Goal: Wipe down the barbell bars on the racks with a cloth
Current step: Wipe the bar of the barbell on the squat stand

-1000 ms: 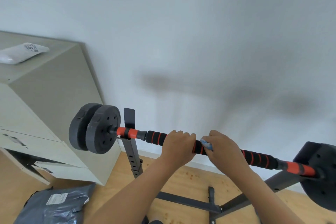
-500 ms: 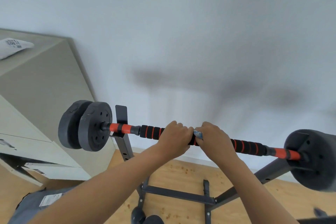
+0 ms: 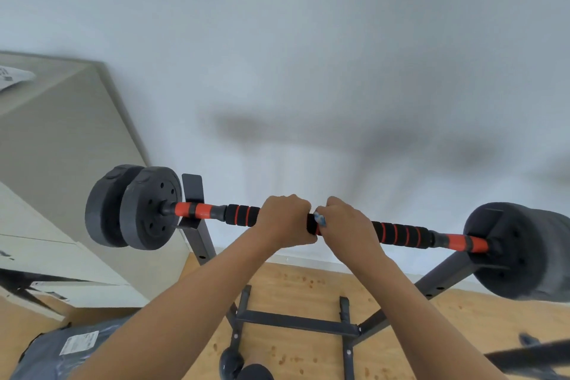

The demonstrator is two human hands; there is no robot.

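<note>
A barbell bar [image 3: 398, 234] with black foam grips and orange rings lies across a dark metal rack [image 3: 197, 234], with black weight plates at its left end [image 3: 145, 208] and right end [image 3: 521, 251]. My left hand [image 3: 285, 220] grips the middle of the bar. Right beside it, my right hand [image 3: 347, 225] grips the bar with a blue cloth [image 3: 320, 219] under its fingers; only a small corner of the cloth shows between the two hands.
A beige cabinet [image 3: 61, 179] stands at the left against the white wall, a white packet [image 3: 12, 77] on top. A grey plastic bag [image 3: 58, 352] lies on the wooden floor at lower left. The rack's base frame [image 3: 296, 322] spreads below the bar.
Both hands stay close together on the bar's middle. The view has shifted so the whole bar and right plates now show; the hands barely moved along the bar.
</note>
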